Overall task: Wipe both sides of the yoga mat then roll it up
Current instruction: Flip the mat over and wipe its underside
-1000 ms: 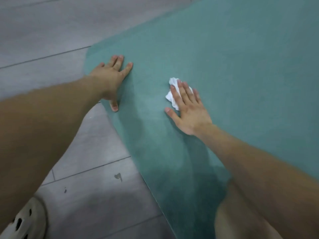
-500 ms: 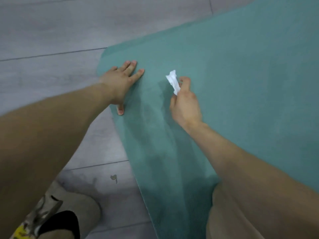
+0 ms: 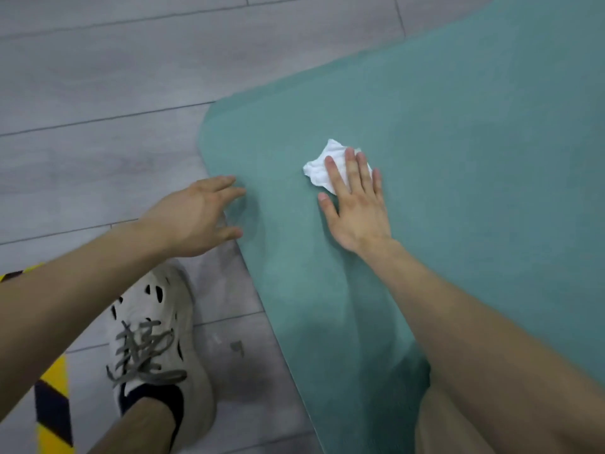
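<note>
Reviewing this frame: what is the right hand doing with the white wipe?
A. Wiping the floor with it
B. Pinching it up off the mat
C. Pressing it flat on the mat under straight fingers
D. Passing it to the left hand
C: the right hand lies flat with straight fingers on the white wipe, which rests on the teal yoga mat.

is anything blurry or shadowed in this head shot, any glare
Head view: soft, even light, no glare; left hand slightly motion-blurred at the fingertips; right hand and white tissue crisper; arm shadows darken the yoga mat toward the bottom; shoe a little soft.
</note>
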Demonstrator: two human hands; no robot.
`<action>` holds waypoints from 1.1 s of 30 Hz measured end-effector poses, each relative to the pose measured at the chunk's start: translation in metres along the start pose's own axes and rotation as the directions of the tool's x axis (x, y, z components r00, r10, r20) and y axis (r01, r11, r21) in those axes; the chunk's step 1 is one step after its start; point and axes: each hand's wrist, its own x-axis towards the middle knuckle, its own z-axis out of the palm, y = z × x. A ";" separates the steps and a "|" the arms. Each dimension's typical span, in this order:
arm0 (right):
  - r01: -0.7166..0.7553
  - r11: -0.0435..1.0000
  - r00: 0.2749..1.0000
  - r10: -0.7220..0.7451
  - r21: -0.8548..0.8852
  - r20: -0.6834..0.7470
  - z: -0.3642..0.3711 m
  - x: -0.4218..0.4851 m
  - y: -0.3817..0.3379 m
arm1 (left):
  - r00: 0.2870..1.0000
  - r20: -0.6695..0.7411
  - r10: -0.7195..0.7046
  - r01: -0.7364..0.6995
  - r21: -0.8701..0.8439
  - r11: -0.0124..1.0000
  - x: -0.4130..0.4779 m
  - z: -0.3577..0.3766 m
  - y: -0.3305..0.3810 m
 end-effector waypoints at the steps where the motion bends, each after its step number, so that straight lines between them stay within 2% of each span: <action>1: 0.002 1.000 1.000 -0.002 -0.023 -0.008 0.001 0.004 0.001 | 1.000 -0.010 0.027 -0.027 0.019 0.999 -0.001 0.004 -0.002; 4: 0.043 0.998 0.998 -0.045 -0.040 -0.037 0.000 0.019 -0.024 | 0.991 -0.045 0.123 -0.120 0.080 0.990 0.000 0.020 0.000; 7: 0.234 0.970 0.972 -0.234 -0.070 0.009 0.013 0.028 -0.078 | 0.991 -0.033 0.127 -0.123 0.093 0.988 0.008 0.038 0.006; 10: 0.264 0.963 0.965 -0.264 -0.049 -0.001 0.011 0.026 -0.084 | 0.992 -0.023 0.127 -0.125 0.080 0.989 0.014 0.037 0.001; 12: 0.199 0.978 0.980 -0.200 -0.059 -0.020 0.002 0.013 -0.055 | 0.992 0.002 0.124 -0.123 0.061 0.990 0.012 0.035 -0.002; 15: -0.009 0.992 0.999 0.004 -0.122 -0.039 -0.013 -0.020 0.000 | 0.992 0.029 0.119 -0.120 0.034 0.992 0.010 0.038 -0.004; 17: -0.081 0.990 0.997 0.079 -0.111 -0.022 -0.019 -0.030 0.016 | 0.991 0.039 0.128 -0.129 0.041 0.991 0.012 0.040 -0.005; 19: -0.049 0.997 0.998 0.047 -0.062 -0.037 -0.016 -0.023 0.002 | 0.990 0.037 0.134 -0.136 0.065 0.989 0.015 0.040 -0.005; 23: 0.134 0.988 0.988 -0.139 -0.071 -0.071 0.010 0.022 -0.078 | 0.987 0.044 0.157 -0.160 0.054 0.986 0.017 0.045 -0.010; 26: 0.146 0.987 0.987 -0.150 -0.064 -0.063 0.008 0.028 -0.084 | 0.984 0.018 0.175 -0.176 0.067 0.982 0.018 0.049 -0.018; 28: 0.033 0.999 0.997 -0.035 -0.031 -0.075 0.001 0.008 -0.049 | 0.985 0.012 0.175 -0.175 0.069 0.982 0.018 0.049 -0.020; 31: -0.209 0.975 0.976 0.204 -0.074 -0.069 -0.016 -0.039 0.015 | 0.985 0.026 0.171 -0.171 0.031 0.985 0.016 0.052 -0.019; 33: -0.219 0.973 0.974 0.214 -0.076 -0.074 -0.031 -0.036 0.019 | 0.984 0.036 0.172 -0.174 0.045 0.984 0.018 0.051 -0.020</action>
